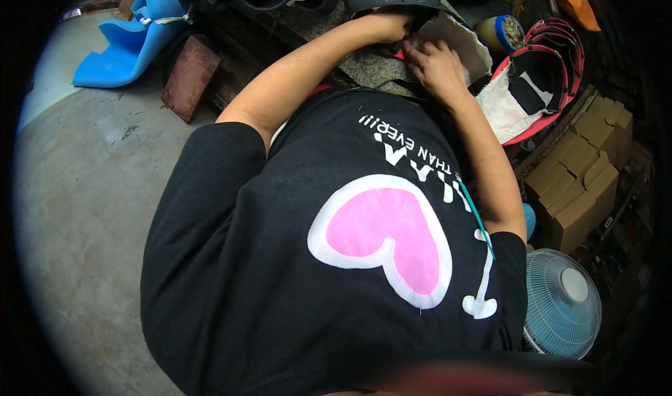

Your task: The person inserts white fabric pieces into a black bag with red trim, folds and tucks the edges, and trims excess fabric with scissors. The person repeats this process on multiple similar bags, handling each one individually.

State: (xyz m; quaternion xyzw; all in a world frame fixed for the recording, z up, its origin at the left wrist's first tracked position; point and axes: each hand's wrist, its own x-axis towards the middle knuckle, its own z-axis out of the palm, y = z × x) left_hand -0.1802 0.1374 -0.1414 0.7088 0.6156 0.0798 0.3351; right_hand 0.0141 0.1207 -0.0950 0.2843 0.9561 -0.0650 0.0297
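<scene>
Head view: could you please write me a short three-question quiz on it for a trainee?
1. True or false: the left hand and the right hand are close together, by the off-white sheet with a ragged edge.
2. Which thing stands on the person's right, near the lower edge of the picture?
A. the pale blue round electric fan
B. a bright blue moulded plastic shell
C. a flat brown block
3. Fill the gap: the stacked brown cardboard boxes lie on the person's ___ side.

Key: 1 true; 2 A; 3 right.
</scene>
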